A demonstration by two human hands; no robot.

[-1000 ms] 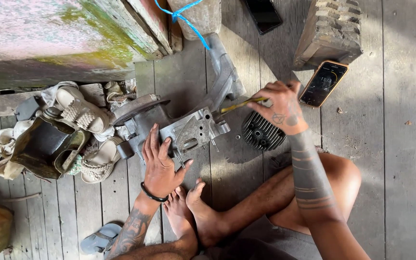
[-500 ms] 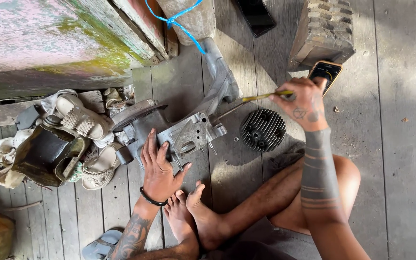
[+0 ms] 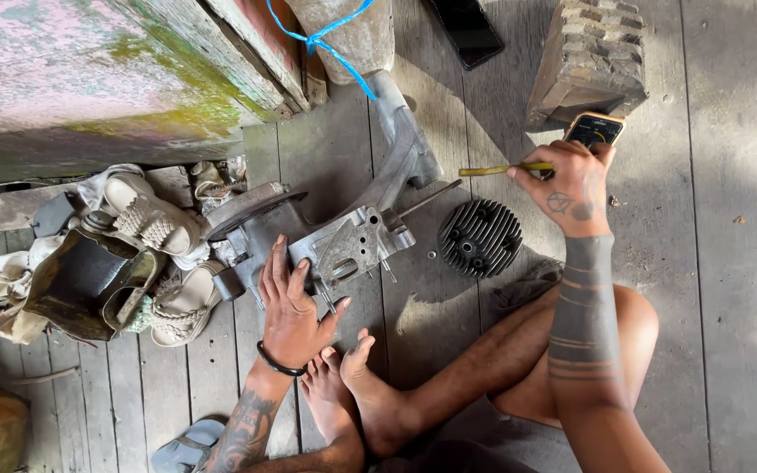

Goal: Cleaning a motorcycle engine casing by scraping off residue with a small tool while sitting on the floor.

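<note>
My left hand (image 3: pixel 292 307) lies flat on a grey metal engine casing (image 3: pixel 343 241) that rests on the wooden plank floor, fingers spread over its near edge. My right hand (image 3: pixel 569 184) is raised to the right and grips a thin yellow-handled tool (image 3: pixel 494 170) that points left. A round black finned cylinder head (image 3: pixel 480 237) lies on the floor between the casing and my right hand. A phone with an orange case (image 3: pixel 596 130) lies just beyond my right hand.
A carved wooden block (image 3: pixel 590 57) stands at the back right. Sandals (image 3: pixel 155 223) and a dark metal can (image 3: pixel 81 276) are piled at the left. A post tied with blue cord (image 3: pixel 330 39) stands behind the casing. My bare feet (image 3: pixel 352 385) rest below it.
My right hand has lifted the yellow tool away from the casing and moved it right, toward the phone. My left hand has stayed on the casing.
</note>
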